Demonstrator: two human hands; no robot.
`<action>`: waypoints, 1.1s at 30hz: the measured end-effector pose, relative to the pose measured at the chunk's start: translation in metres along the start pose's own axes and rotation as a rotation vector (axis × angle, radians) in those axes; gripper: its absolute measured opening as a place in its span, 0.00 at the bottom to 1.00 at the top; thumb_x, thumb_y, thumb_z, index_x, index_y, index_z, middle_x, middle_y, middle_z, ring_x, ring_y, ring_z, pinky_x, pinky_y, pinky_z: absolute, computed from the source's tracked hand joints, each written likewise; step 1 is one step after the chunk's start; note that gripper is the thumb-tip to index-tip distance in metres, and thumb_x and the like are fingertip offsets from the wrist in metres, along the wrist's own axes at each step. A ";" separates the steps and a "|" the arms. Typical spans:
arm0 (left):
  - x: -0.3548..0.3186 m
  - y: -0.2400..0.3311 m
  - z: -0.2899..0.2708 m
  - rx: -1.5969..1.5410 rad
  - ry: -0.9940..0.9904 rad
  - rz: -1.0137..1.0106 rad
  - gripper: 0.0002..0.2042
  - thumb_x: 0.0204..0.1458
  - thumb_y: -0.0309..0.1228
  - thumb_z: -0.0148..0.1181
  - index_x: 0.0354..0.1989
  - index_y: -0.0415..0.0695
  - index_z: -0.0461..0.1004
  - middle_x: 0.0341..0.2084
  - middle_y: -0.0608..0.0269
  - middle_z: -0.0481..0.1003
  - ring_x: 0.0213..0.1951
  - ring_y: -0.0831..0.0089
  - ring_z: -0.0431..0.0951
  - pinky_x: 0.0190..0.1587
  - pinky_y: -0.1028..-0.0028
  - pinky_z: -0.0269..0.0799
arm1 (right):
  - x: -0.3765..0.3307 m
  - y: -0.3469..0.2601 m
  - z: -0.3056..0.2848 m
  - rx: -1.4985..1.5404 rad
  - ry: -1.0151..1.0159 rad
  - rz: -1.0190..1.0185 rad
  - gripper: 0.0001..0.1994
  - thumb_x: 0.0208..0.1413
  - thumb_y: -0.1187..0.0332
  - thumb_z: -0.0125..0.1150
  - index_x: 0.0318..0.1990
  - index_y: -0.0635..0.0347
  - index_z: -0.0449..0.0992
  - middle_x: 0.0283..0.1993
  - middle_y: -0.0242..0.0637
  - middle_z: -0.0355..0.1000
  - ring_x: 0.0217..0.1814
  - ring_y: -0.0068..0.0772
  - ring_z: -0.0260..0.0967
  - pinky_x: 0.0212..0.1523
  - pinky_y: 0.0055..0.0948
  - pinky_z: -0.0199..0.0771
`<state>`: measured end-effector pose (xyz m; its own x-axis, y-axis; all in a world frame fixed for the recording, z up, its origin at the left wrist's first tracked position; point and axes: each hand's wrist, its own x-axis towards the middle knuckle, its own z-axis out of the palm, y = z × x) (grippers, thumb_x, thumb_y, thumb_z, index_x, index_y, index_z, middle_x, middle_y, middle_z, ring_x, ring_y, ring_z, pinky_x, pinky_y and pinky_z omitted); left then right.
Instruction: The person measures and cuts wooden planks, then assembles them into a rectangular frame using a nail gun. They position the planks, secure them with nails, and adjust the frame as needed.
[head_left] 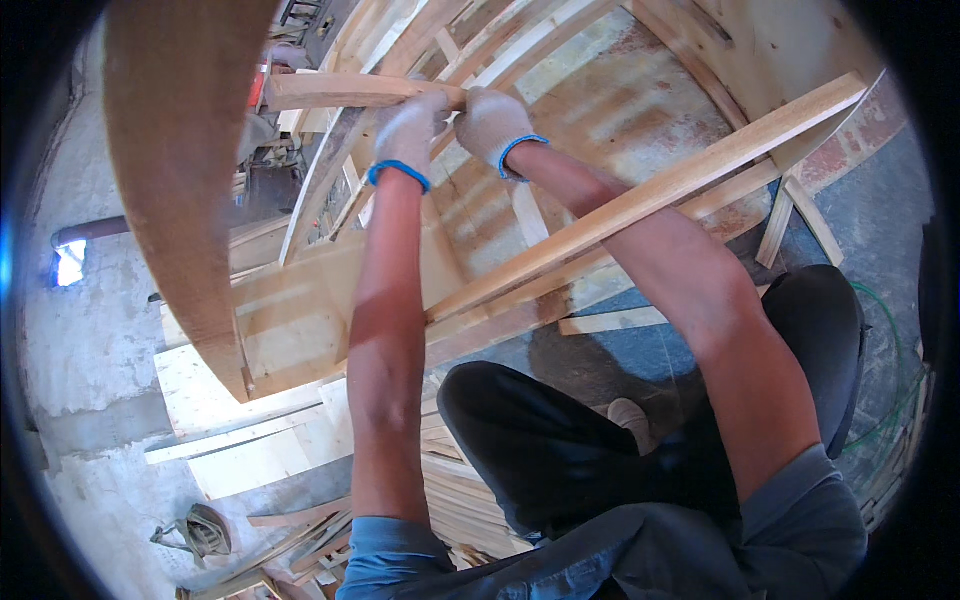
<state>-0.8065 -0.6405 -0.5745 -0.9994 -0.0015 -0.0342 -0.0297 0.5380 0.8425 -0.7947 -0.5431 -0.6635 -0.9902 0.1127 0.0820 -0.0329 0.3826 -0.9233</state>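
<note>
A: What are the two hands on?

B: Both wear white knitted gloves with blue cuffs. The left hand (412, 125) and the right hand (492, 125) sit side by side, touching, on a pale flat wooden slat (335, 90) held out in front of the person at the top of the view. The fingers of each hand are curled shut around it.

A: Can you see the whole slat?

B: No. Its left end passes behind a broad brown curved wooden board (185, 180) that fills the upper left, and the gloves cover the part to the right, so where it ends there is hard to tell.

A: What lies about it?

B: A long light wooden batten (650, 195) runs slantwise under the right forearm, its lower end hidden by the left arm. Beneath is a pale wooden frame of boards (290, 320), probably a pallet or crate; the fisheye bends it too much to be sure. The dark trousered knees (540, 440) cover the floor below.
</note>
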 end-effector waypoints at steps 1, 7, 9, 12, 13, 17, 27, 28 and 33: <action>-0.005 -0.001 0.002 0.015 0.012 0.028 0.20 0.55 0.36 0.67 0.52 0.35 0.77 0.41 0.51 0.82 0.42 0.60 0.85 0.46 0.62 0.81 | -0.001 -0.001 0.002 0.016 -0.021 0.004 0.14 0.57 0.65 0.57 0.48 0.59 0.81 0.48 0.54 0.80 0.53 0.54 0.79 0.55 0.47 0.78; -0.015 0.000 0.016 0.580 0.170 0.076 0.23 0.54 0.48 0.65 0.43 0.36 0.81 0.42 0.44 0.82 0.45 0.55 0.83 0.49 0.59 0.75 | 0.001 0.013 0.017 -0.004 0.080 -0.073 0.12 0.58 0.63 0.58 0.39 0.58 0.83 0.39 0.51 0.81 0.45 0.57 0.80 0.49 0.49 0.80; -0.010 -0.019 0.012 0.595 0.262 0.235 0.22 0.54 0.49 0.63 0.39 0.38 0.82 0.39 0.45 0.83 0.44 0.50 0.83 0.50 0.57 0.74 | 0.011 0.014 0.026 -0.101 -0.025 -0.087 0.13 0.58 0.63 0.57 0.44 0.59 0.82 0.44 0.54 0.81 0.50 0.56 0.79 0.53 0.49 0.78; -0.014 -0.021 0.006 0.691 0.291 0.351 0.22 0.55 0.50 0.61 0.38 0.39 0.82 0.40 0.46 0.83 0.45 0.47 0.81 0.51 0.56 0.73 | 0.012 0.026 0.027 0.012 0.091 -0.098 0.12 0.59 0.62 0.56 0.44 0.54 0.83 0.44 0.51 0.81 0.48 0.57 0.79 0.51 0.50 0.79; -0.029 -0.011 -0.002 0.720 0.274 0.363 0.22 0.56 0.49 0.61 0.40 0.39 0.81 0.41 0.46 0.82 0.46 0.47 0.81 0.53 0.56 0.72 | 0.004 0.022 0.019 0.016 0.078 -0.090 0.12 0.60 0.62 0.55 0.44 0.54 0.83 0.44 0.51 0.81 0.48 0.57 0.79 0.51 0.50 0.79; -0.146 0.021 -0.049 0.803 0.110 0.362 0.21 0.59 0.46 0.58 0.48 0.39 0.78 0.48 0.46 0.79 0.52 0.47 0.77 0.57 0.58 0.70 | -0.030 0.026 -0.009 0.004 0.037 -0.100 0.13 0.60 0.62 0.55 0.44 0.54 0.83 0.44 0.52 0.81 0.48 0.57 0.79 0.51 0.50 0.79; -0.242 0.034 -0.071 0.712 -0.187 -0.105 0.22 0.64 0.40 0.53 0.62 0.40 0.73 0.60 0.46 0.74 0.63 0.47 0.72 0.65 0.60 0.65 | -0.128 0.080 -0.095 -0.037 -0.101 -0.030 0.14 0.62 0.60 0.54 0.44 0.55 0.83 0.44 0.53 0.80 0.48 0.58 0.79 0.50 0.51 0.79; -0.251 0.030 -0.078 0.736 -0.165 -0.147 0.21 0.64 0.39 0.54 0.61 0.40 0.73 0.60 0.46 0.75 0.62 0.48 0.72 0.65 0.60 0.65 | -0.143 0.083 -0.088 -0.005 -0.143 -0.014 0.14 0.62 0.60 0.54 0.44 0.55 0.83 0.44 0.53 0.80 0.48 0.58 0.79 0.50 0.51 0.79; -0.248 0.026 -0.082 0.692 -0.131 -0.148 0.21 0.64 0.39 0.55 0.61 0.40 0.73 0.58 0.45 0.76 0.61 0.48 0.73 0.65 0.61 0.66 | -0.176 0.092 -0.130 -0.024 -0.159 0.061 0.14 0.62 0.59 0.53 0.44 0.55 0.83 0.44 0.53 0.80 0.48 0.58 0.78 0.50 0.51 0.78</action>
<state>-0.5607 -0.6953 -0.4996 -0.9741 -0.0380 -0.2231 -0.1038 0.9509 0.2916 -0.6061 -0.4090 -0.7141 -0.9993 -0.0092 -0.0355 0.0288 0.4019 -0.9152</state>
